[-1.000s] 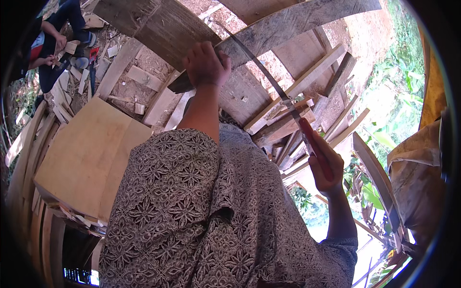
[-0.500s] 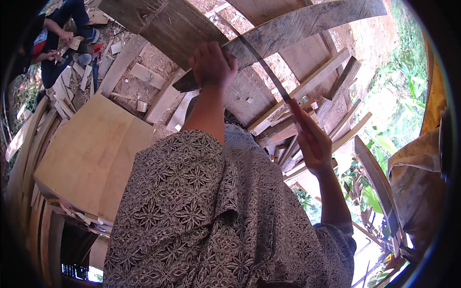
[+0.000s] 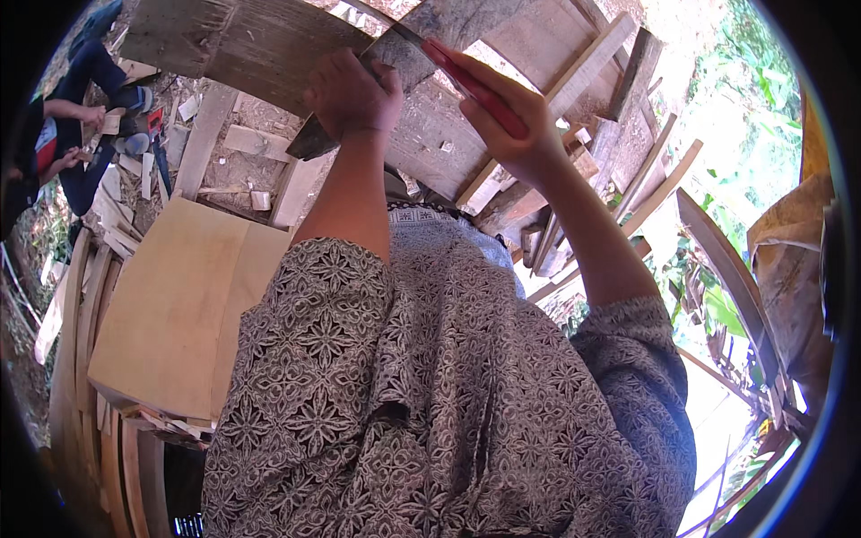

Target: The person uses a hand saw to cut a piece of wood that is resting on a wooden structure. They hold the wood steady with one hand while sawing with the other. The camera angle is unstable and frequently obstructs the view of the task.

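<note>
A handsaw with a red handle (image 3: 489, 100) is gripped in my right hand (image 3: 529, 130). Its dark blade (image 3: 408, 34) lies across a long grey wooden board (image 3: 466, 20), close to my left hand, and runs out through the top of the picture. My left hand (image 3: 354, 97) is closed over the same board beside the blade, pressing it against a wide brown plank (image 3: 291, 45) below. The board's dark near end (image 3: 311, 141) sticks out under my left wrist. Whether the blade is in a cut cannot be made out.
A pale wooden block or panel (image 3: 170, 305) stands at my left, by stacked curved boards (image 3: 67, 359). At far left, another person (image 3: 67, 117) sits handling a wood piece. Planks and battens (image 3: 592, 63) lie at right; a draped tarp (image 3: 794, 260) hangs beyond.
My right hand has pushed forward and left with the saw, bringing its handle near the board. My left hand keeps its hold. The whole view has shifted somewhat.
</note>
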`<state>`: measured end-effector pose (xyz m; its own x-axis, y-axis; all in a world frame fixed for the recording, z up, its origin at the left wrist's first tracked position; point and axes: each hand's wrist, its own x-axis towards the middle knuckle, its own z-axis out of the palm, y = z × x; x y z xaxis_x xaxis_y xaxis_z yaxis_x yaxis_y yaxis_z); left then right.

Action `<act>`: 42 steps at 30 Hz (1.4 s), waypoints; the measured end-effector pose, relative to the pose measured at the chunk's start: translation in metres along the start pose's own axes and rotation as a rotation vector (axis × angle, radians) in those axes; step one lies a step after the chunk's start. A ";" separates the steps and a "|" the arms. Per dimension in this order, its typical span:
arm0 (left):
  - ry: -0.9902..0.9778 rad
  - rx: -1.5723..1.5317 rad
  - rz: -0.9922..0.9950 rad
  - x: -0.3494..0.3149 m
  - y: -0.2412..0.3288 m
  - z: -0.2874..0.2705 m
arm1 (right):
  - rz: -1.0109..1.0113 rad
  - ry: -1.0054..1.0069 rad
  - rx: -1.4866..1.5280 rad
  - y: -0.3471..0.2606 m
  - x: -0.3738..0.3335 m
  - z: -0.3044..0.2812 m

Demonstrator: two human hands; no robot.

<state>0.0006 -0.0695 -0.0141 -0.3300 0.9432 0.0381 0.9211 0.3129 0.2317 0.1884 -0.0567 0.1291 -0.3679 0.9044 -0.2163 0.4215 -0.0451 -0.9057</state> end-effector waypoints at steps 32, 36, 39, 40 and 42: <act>0.149 -0.029 0.056 -0.013 0.005 0.017 | -0.056 -0.138 0.044 0.005 -0.039 -0.018; 0.099 -0.023 -0.002 -0.015 -0.001 0.008 | -0.078 -0.100 0.108 0.004 -0.011 0.001; 0.127 0.013 -0.038 -0.002 -0.010 0.011 | 0.021 -0.162 0.110 0.004 -0.061 -0.025; 0.119 -0.004 -0.035 -0.007 -0.010 0.010 | 0.056 -0.178 0.110 -0.004 -0.088 -0.044; 0.135 -0.006 -0.028 -0.005 -0.010 0.009 | 0.116 -0.222 0.058 -0.029 -0.128 -0.084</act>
<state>-0.0052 -0.0765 -0.0250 -0.3806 0.9104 0.1622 0.9100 0.3376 0.2406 0.2933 -0.1353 0.2136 -0.4955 0.7767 -0.3889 0.4256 -0.1732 -0.8882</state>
